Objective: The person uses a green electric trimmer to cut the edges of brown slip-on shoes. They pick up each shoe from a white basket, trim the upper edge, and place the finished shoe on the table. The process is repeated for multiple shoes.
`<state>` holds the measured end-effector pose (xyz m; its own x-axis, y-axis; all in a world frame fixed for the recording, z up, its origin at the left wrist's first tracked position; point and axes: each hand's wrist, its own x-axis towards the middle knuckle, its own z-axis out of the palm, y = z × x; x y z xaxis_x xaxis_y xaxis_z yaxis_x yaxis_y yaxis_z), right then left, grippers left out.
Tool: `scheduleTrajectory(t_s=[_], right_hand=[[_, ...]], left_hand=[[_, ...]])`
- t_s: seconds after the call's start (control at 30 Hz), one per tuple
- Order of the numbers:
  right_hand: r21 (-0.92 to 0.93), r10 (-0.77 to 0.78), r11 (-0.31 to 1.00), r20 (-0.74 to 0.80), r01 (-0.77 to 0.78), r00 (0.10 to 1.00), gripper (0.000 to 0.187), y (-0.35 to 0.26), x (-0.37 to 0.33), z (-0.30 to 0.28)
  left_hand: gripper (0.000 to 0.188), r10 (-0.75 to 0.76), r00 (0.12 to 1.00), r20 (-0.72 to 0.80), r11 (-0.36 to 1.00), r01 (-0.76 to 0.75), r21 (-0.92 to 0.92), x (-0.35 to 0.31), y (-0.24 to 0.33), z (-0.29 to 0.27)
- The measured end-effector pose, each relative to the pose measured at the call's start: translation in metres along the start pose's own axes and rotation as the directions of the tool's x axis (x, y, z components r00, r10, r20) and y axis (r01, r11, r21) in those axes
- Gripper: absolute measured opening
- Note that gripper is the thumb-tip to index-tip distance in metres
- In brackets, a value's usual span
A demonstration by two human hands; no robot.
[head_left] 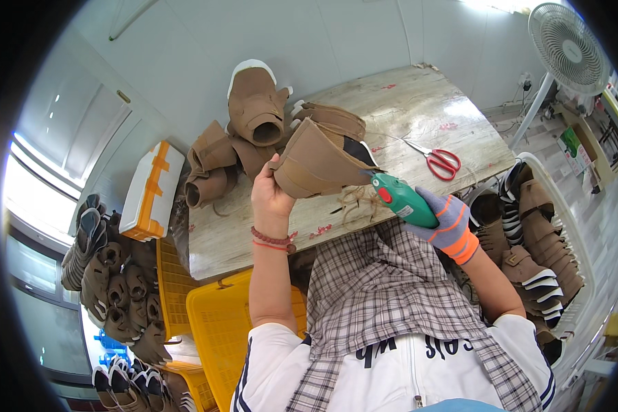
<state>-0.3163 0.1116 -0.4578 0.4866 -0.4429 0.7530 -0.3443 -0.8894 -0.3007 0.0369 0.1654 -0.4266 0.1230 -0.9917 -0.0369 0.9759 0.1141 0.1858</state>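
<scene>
My bare left hand (pixel 270 194), with a red bead bracelet at the wrist, holds up a brown boot upper (pixel 317 163) over the table edge. My right hand (pixel 445 218), in a grey and orange glove, grips a green hand tool (pixel 402 199) whose tip touches the boot's dark opening. Loose thread (pixel 359 200) hangs under the boot. More brown boots (pixel 255 110) lie piled on the worn table (pixel 419 110) behind it.
Red-handled scissors (pixel 438 160) lie on the table to the right. Yellow crates (pixel 213 323) stand at lower left beside stacked boots (pixel 117 288). A white basket (pixel 529 240) of boots is at right, a fan (pixel 568 48) stands beyond, and a white and orange case (pixel 151 189) leans at left.
</scene>
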Motion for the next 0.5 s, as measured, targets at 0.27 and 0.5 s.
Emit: scheduleTrajectory(t_s=[0.27,0.5], right_hand=[[0.208,0.103,0.974,-0.071,-0.086,0.992,0.064,-0.011,0.013,0.007],[0.53,0.517,0.75,-0.094,-0.397,0.851,0.057,0.007,-0.003,0.007]], left_hand=[[0.034,0.131,0.988,0.077,0.957,-0.147,0.252,-0.008,-0.046,0.04],[0.036,0.179,0.903,0.391,0.628,-0.411,0.661,0.024,-0.08,0.066]])
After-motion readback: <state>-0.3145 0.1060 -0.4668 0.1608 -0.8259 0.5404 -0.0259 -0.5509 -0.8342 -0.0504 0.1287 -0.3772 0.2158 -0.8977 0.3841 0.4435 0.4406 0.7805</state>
